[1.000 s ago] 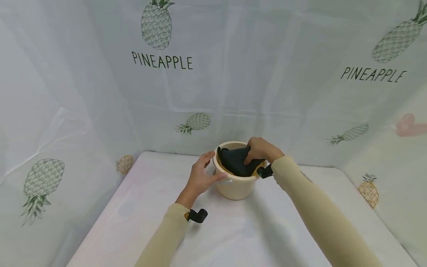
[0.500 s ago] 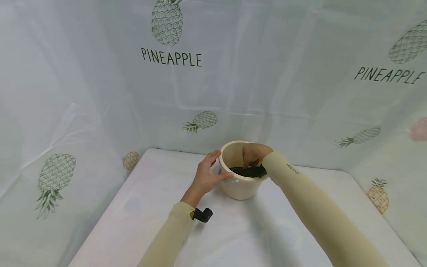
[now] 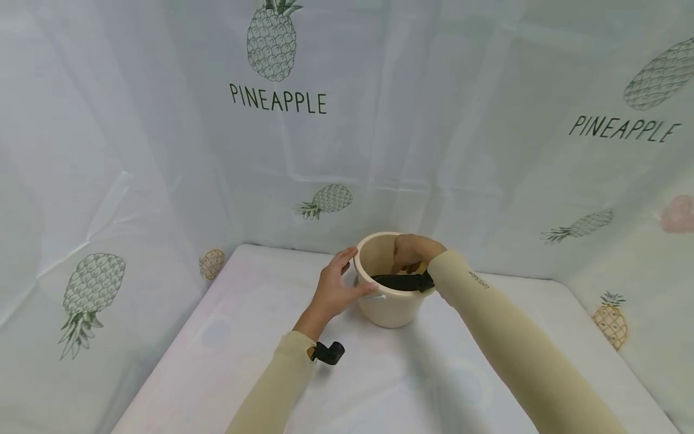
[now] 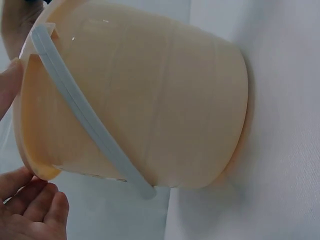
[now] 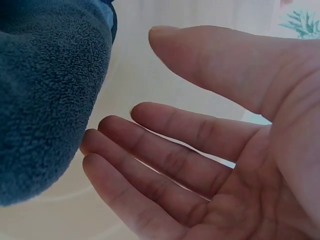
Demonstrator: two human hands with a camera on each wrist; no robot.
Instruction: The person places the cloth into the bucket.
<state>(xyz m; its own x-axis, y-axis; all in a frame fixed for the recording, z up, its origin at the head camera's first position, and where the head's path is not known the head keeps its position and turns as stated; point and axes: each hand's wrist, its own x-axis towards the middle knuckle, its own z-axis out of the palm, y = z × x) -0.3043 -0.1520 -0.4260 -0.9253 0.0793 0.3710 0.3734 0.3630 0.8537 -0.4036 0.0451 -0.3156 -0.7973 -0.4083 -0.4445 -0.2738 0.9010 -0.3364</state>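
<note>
A cream plastic bucket [image 3: 389, 312] stands upright on the table; its pale grey handle [image 4: 90, 117] hangs down the side in the left wrist view. At its left, my left hand [image 3: 334, 290] holds the rim, thumb on the near edge and fingertips on the far left. Inside lies a dark blue terry towel [image 5: 45, 105], of which only a dark strip shows in the head view. My right hand [image 3: 410, 252] reaches into the bucket. In the right wrist view its fingers [image 5: 165, 157] are loosely extended beside the towel, the thumb apart and nothing between them.
The table [image 3: 228, 374] has a pale cover. Behind it and at both sides hangs a white sheet [image 3: 461, 90] printed with pineapples, close behind the bucket. A black wrist camera [image 3: 329, 352] sits on the left wrist.
The towel has gone from bulging above the rim down into the bucket, and my right hand has followed and released it. My left hand has kept to the rim.
</note>
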